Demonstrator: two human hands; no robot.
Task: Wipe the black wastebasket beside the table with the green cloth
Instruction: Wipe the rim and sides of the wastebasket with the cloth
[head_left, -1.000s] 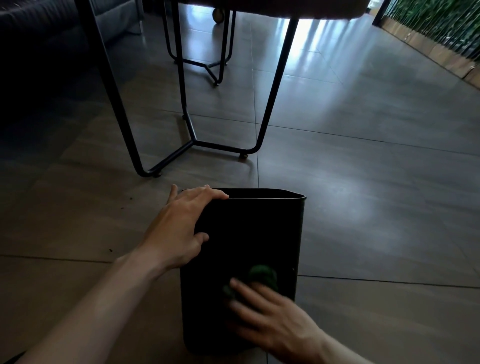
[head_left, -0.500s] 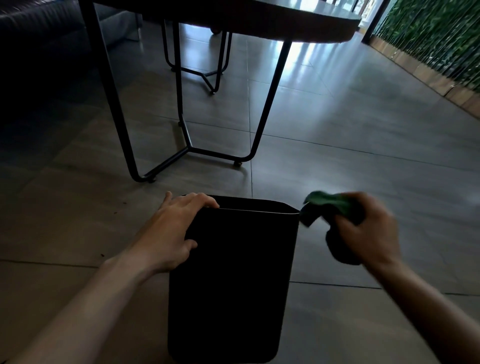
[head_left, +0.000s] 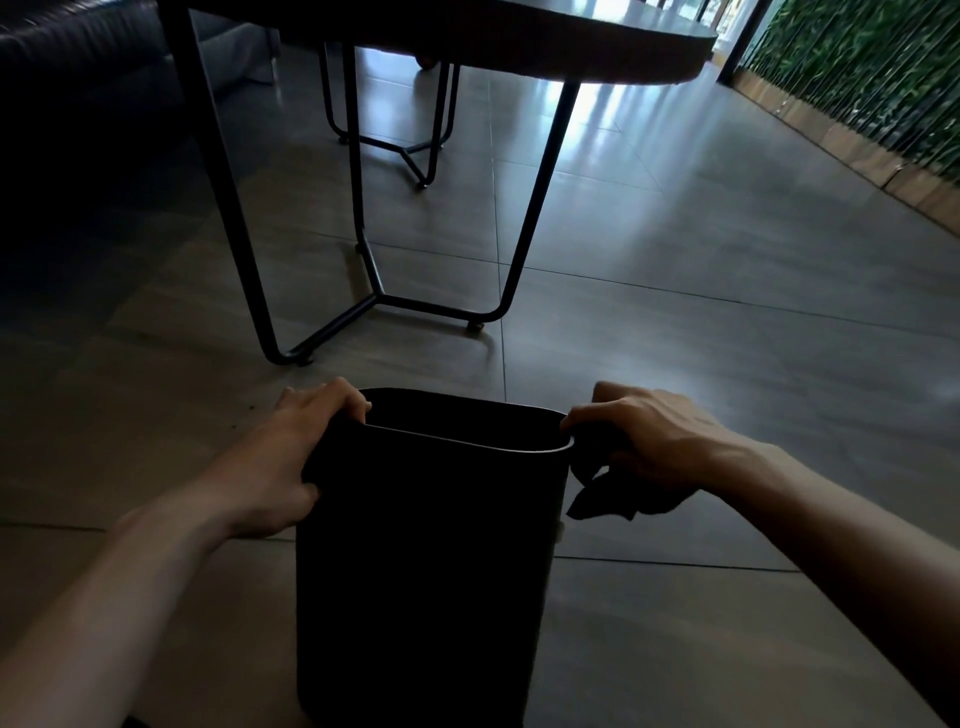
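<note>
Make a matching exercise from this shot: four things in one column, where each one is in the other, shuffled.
Things:
1. left hand
2. right hand
3. cloth
4. table

Places:
A. hanging beside the wastebasket's right wall
B. on the right end of the wastebasket rim
C. beyond the wastebasket, on black legs
D. gripping the rim's left end

Pairs: 1-D, 2-B, 3-A, 4-C
</note>
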